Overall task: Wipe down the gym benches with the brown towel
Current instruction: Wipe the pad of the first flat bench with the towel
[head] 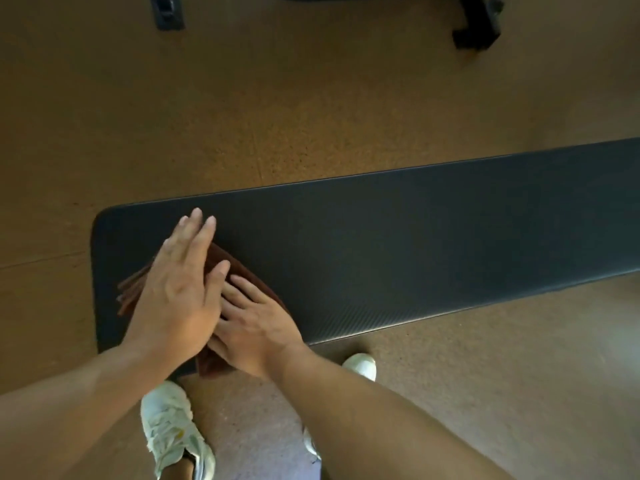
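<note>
A long black padded gym bench point(398, 244) runs from the lower left to the right edge. A folded brown towel point(239, 268) lies on its left end, mostly hidden under both hands. My left hand point(176, 285) lies flat on the towel, fingers pointing away from me. My right hand point(252, 323) presses flat on the towel's near part, its fingertips tucked under the edge of the left hand. Towel folds stick out at the left point(130, 292) and over the bench's near edge point(207, 365).
Speckled brown floor point(277, 116) surrounds the bench. Black legs of another piece of gym equipment point(478, 26) stand at the top, with a second leg point(166, 12) at the top left. My two white shoes point(169, 427) stand close to the bench's near side.
</note>
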Demonstrator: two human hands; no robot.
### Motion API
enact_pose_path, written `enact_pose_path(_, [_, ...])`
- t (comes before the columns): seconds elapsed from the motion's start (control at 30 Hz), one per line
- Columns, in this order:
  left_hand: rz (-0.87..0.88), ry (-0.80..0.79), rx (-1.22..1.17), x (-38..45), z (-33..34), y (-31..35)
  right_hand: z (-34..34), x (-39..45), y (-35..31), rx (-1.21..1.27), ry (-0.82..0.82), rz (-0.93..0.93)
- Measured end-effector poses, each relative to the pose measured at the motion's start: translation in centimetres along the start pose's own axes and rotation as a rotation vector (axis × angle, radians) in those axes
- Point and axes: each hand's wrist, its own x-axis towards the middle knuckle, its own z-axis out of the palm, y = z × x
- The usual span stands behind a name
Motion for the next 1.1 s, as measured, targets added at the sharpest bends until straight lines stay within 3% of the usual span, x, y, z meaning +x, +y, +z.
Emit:
enact_pose_path(0.13, [0.182, -0.093, 0.034, 1.7, 5.2, 7.8, -0.9, -7.4, 10.3, 0.058, 0.126, 0.181])
enact_pose_path(0.3, [0.239, -0.207, 0.073, 3.2, 12.1, 18.1, -2.7, -15.7, 21.5, 0.022, 0.201, 0.341])
enact_pose_path(0.43, [0.222, -0.232, 0.018, 4.2, 15.5, 25.1, -3.0, -19.5, 26.6, 0.041, 0.258, 0.447])
enact_pose_path(0.57, [0.252, -0.251, 0.038, 4.1, 16.1, 27.6, -2.9, -22.5, 29.2, 0.071, 0.362, 0.593])
enact_pose_path(0.67, [0.262, -0.295, 0.054, 3.6, 15.6, 26.4, -3.0, -25.7, 31.4, 0.095, 0.407, 0.844])
enact_pose_path(0.73, [0.239, -0.311, 0.068, 2.7, 15.3, 24.9, -2.9, -28.6, 32.3, 0.163, 0.499, 1.151])
enact_pose_path(0.87, [0.051, -0.284, -0.005, -1.4, 12.9, 21.1, -3.0, -31.8, 29.8, 0.429, 0.689, 1.749])
enact_pose_path(0.93, [-0.046, -0.321, -0.033, -4.3, 10.6, 18.7, -2.3, -30.2, 26.8, 0.807, 0.863, 2.027])
enact_pose_path(0.97, [-0.086, -0.351, -0.034, -5.8, 9.4, 17.5, -2.1, -28.9, 24.3, 1.116, 0.944, 2.136])
enact_pose_path(1.0, [-0.132, -0.387, -0.043, -7.0, 8.1, 16.2, -0.9, -27.7, 20.9, 1.349, 0.871, 2.158])
enact_pose_path(1.1, [-0.368, -0.415, -0.248, -10.1, 3.5, 11.5, 0.4, -22.0, 8.7, 1.437, 0.430, 1.949])
